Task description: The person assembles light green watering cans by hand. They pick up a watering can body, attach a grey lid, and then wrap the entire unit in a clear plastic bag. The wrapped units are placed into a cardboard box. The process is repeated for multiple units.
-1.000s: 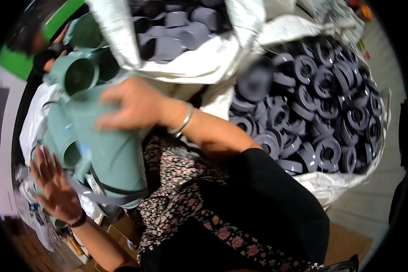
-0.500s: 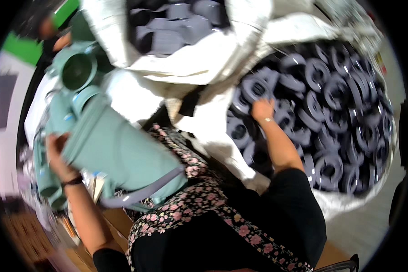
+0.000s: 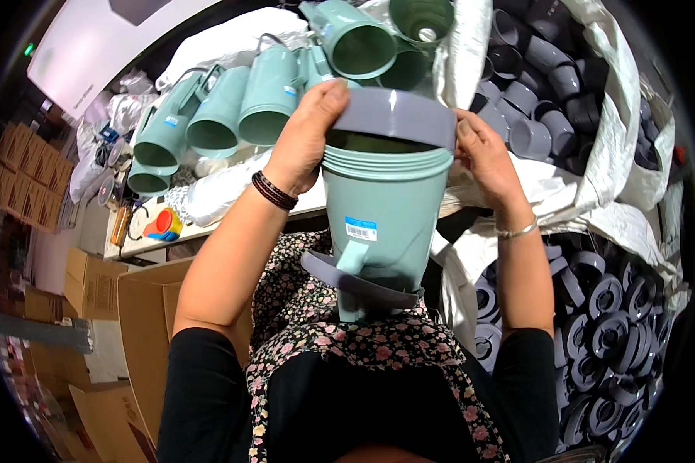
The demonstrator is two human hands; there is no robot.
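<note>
A pale green jug stands upright against my apron, its ridged rim facing up and a side handle toward me. Above the mouth sits a grey round lid, tilted so that a dark gap shows between it and the rim. My left hand grips the lid's left edge, thumb on top, with its other fingers partly hidden behind the jug. At the lid's right edge, my right hand pinches it between bent fingers and thumb. A curved grey band crosses the jug's lower part.
Several more green jugs lie on the table ahead and to the left. White sacks hold grey cup-shaped parts and grey round lids on the right. An open cardboard box stands at left; a yellow-and-red tape roll lies on the table.
My right hand has come out of the sack of lids and now holds a lid at the jug's mouth. The jug has turned upright in front of me; my left hand has moved onto the lid.
</note>
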